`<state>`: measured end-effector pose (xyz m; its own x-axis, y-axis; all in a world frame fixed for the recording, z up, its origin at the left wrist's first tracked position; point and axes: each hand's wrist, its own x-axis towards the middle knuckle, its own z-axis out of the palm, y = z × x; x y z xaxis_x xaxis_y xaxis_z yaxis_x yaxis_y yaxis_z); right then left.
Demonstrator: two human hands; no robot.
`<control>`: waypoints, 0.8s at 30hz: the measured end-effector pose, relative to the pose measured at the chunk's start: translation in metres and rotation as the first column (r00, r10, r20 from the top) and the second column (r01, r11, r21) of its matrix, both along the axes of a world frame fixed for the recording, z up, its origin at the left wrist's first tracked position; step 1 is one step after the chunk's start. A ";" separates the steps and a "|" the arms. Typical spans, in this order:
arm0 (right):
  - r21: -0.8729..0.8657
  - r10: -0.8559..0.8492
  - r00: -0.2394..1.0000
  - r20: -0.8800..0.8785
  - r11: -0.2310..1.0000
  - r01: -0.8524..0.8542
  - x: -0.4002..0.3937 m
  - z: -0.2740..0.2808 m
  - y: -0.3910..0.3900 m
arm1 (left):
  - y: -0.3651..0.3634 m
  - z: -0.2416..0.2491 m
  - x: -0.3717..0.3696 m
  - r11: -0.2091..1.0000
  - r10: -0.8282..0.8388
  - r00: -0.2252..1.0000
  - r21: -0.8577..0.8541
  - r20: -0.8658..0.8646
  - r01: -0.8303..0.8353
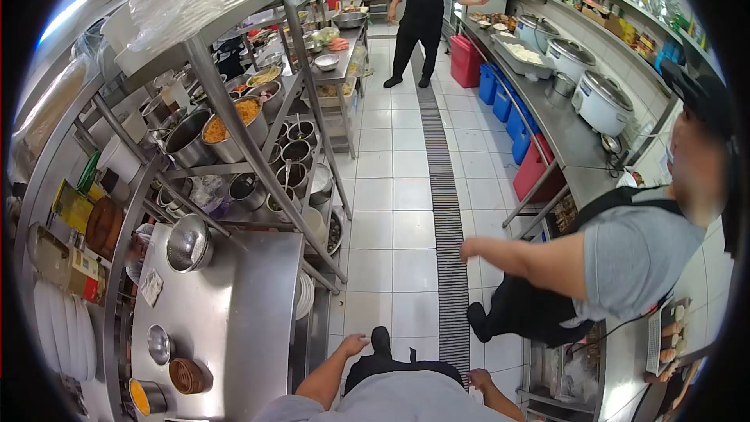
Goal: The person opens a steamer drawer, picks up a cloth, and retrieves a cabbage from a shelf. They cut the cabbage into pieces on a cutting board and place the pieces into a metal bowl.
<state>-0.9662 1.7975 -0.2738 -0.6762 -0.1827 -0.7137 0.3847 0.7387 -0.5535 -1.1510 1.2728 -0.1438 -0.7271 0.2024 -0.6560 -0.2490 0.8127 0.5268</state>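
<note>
My left hand hangs low in front of me, its fingers loosely apart and with nothing seen in them. It is close to the front corner of the steel worktable, not touching it. My right hand hangs at my other side, partly behind my body; its fingers look loose, and no object shows in it. Between the two hands is my dark apron, above the white tiled floor.
A floor drain grate runs along the aisle. On the right, a person in a grey shirt reaches an arm into the aisle; another person in black stands farther back. Steel shelving with pots lines the left. Rice cookers stand on the right counter.
</note>
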 end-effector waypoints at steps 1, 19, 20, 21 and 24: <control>0.087 0.148 0.988 -0.053 0.986 -0.143 -0.007 -0.014 0.001 | -0.006 0.006 -0.018 0.992 0.082 0.996 0.098 0.014 -0.083; -0.047 -0.505 0.812 0.292 0.841 0.539 -0.221 0.081 -0.107 | -0.019 0.006 -0.051 0.999 -0.023 0.970 -0.023 0.242 0.029; 0.082 -0.313 0.943 0.115 0.949 0.305 -0.226 0.038 -0.095 | -0.028 -0.001 -0.061 1.000 -0.002 0.981 -0.029 0.194 0.008; 0.245 -0.068 0.997 -0.028 0.967 0.073 -0.233 -0.004 -0.089 | -0.034 -0.010 -0.070 0.999 0.017 0.989 -0.040 0.147 -0.011; 0.082 -0.332 0.890 0.312 0.943 0.323 -0.308 0.057 -0.084 | -0.034 0.022 -0.106 0.973 0.230 0.973 -0.043 0.018 -0.229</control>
<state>-1.2740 1.7132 -0.2167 -0.4317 0.0321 -0.9015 0.7589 0.5530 -0.3437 -1.2567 1.2392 -0.1214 -0.7356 0.0049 -0.6774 -0.4429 0.7532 0.4863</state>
